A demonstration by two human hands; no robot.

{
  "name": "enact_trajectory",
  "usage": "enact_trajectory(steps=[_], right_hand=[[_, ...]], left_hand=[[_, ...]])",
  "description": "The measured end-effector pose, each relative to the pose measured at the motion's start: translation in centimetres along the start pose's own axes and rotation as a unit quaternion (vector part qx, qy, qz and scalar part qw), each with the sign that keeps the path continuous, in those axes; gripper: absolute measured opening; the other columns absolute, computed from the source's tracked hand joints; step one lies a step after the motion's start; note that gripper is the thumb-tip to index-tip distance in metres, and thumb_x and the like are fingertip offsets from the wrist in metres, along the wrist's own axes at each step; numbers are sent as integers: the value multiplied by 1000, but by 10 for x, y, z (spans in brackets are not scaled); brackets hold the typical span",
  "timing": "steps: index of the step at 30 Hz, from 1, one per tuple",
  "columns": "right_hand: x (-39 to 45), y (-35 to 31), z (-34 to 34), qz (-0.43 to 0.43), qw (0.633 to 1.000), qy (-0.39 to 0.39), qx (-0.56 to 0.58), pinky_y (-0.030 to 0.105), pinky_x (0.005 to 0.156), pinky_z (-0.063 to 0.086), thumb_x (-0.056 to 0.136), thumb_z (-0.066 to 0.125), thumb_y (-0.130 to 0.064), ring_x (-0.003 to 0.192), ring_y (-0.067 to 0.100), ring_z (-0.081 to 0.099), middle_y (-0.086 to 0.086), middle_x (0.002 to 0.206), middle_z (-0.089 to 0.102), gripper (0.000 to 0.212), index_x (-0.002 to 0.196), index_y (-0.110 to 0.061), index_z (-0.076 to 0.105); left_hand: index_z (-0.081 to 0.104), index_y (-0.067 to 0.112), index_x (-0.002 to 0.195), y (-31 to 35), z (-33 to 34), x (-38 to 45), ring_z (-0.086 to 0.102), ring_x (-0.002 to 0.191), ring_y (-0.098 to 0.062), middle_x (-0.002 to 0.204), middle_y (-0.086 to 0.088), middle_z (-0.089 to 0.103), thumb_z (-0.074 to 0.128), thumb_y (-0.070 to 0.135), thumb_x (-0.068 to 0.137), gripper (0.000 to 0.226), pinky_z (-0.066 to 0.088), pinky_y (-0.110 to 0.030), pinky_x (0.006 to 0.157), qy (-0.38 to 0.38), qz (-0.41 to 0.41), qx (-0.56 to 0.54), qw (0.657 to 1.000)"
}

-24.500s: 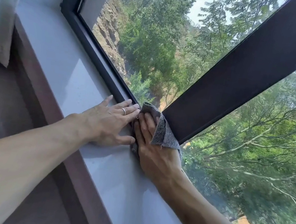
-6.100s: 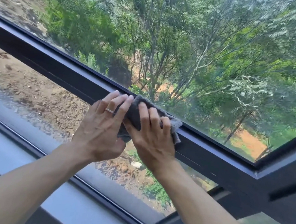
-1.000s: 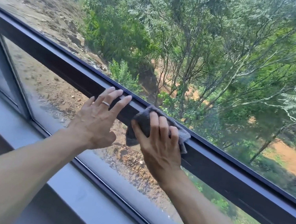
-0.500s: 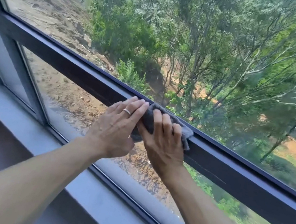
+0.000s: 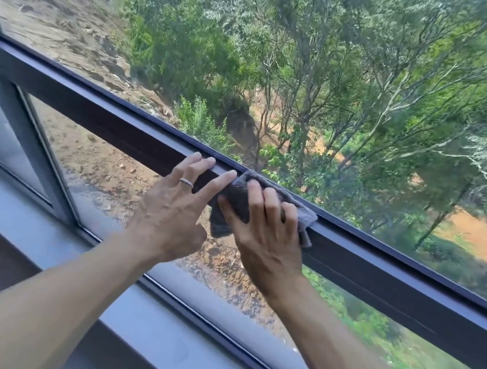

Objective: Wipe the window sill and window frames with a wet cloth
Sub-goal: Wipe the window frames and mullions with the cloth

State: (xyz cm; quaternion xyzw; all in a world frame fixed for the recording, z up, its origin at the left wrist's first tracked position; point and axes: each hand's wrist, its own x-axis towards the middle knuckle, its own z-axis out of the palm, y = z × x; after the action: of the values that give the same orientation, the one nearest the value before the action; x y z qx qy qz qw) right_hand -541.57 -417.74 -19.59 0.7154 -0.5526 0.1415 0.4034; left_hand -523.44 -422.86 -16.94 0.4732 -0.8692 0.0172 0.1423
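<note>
Near the middle of the frame we press the grey cloth (image 5: 234,205) flat against the dark horizontal frame bar (image 5: 117,130), which crosses the picture from the left edge down to the right. Our right hand (image 5: 266,235) lies on top of the cloth with its fingers nearly straight and only a little bent, spread over the fabric rather than curled round it. That flat hold, we judge, spreads pressure over the bar's front face and keeps the rag from bunching as it slides. The cloth's upper edge laps onto the bar's top ledge, and a corner hangs below the bar against the glass.

Our left hand (image 5: 175,212), with a ring (image 5: 186,182) on one finger, is just beside it to the left. Its fingers are open and splayed, the tips resting on the bar, and the nearest fingertip touches the cloth's left edge. It grips nothing; it seems to steady us and guide the rag along the bar.

The pale window sill (image 5: 26,215) runs along the lower left, well below the hands, and nothing is wiping it at present. Trees and bare earth fill the glass in the upper part of the frame.
</note>
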Motion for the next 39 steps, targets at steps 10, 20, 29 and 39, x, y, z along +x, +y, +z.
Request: enact_trajectory(steps=[10, 20, 29, 39], right_hand=[[-6, 1, 4, -8, 999, 3, -46, 45, 89, 32, 98, 42, -15, 119, 34, 41, 18, 136, 38, 45, 139, -31, 55], [-23, 25, -4, -55, 996, -24, -62, 45, 89, 33, 84, 66, -14, 119, 35, 40, 20, 139, 37, 57, 138, -30, 56], [33, -30, 16, -33, 999, -31, -22, 44, 93, 31, 91, 50, -14, 124, 34, 37, 17, 143, 33, 50, 138, -30, 55], [63, -57, 21, -25, 998, -44, -44, 46, 91, 31, 87, 39, -12, 121, 34, 36, 19, 138, 32, 61, 145, -29, 46]], left_hand=[[6, 39, 153, -4, 0, 3, -4, 146, -20, 154, 1, 7, 64, 30, 72, 101, 35, -38, 110, 0, 16, -30, 999], [-6, 40, 152, -66, -22, 11, -4, 150, -29, 160, -6, 2, 64, 26, 79, 102, 7, -51, 122, -69, 36, 48, 996], [-6, 48, 148, -71, -20, 12, -11, 148, -24, 156, 3, -1, 68, 30, 75, 105, 24, -45, 116, -57, 26, 14, 998], [-14, 41, 149, -82, -13, 13, -15, 148, -20, 156, 7, -7, 63, 32, 76, 106, 9, -48, 122, -65, 42, 7, 997]])
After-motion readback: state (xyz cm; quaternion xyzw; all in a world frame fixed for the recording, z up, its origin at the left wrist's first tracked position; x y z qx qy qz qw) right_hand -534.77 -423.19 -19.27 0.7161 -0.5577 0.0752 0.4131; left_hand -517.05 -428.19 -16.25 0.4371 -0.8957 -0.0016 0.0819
